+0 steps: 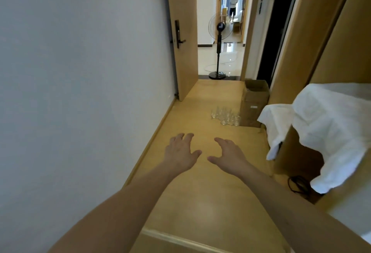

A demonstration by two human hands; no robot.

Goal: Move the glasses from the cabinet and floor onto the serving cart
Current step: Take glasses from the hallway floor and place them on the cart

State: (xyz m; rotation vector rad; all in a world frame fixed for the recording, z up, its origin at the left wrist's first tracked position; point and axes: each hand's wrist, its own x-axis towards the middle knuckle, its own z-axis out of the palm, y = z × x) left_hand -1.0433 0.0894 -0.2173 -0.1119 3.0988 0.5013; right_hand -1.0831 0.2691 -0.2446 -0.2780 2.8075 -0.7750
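- The person's bare left hand (pixel 181 151) reaches forward at the centre of the frame, fingers spread and only gently bent, with nothing in it.
- The bare right hand (pixel 227 155) is held out just beside it, a little to the right, thumb pointing towards the left hand and fingers loosely arched; it too holds nothing.
- Both forearms run in from the lower corners of the frame and meet near the middle, above the pale yellow wooden floor (pixel 210 192).
- A cluster of small clear drinking glasses (pixel 225 116) stands on that floor above and right of the hands, well apart from them; how many there are is hard to count at this size, perhaps about ten.
- Just to the right of the glasses stands an open brown cardboard box (pixel 255 100), set against the wall edge.
- At the right of the frame, a white crumpled cloth (pixel 325 128) hangs over light wooden furniture.
- A black coiled cable (pixel 299 185) lies on the floor below the cloth.
- A plain grey-white wall (pixel 80 72) fills the left of the frame.
- A light wooden door with a black handle (pixel 180 36) stands open at upper centre.
- Past the doorway, a black pedestal fan (pixel 218 48) stands on a shiny tiled floor.
- Far down the hallway, at the top of the frame, stands another person (pixel 233 6).
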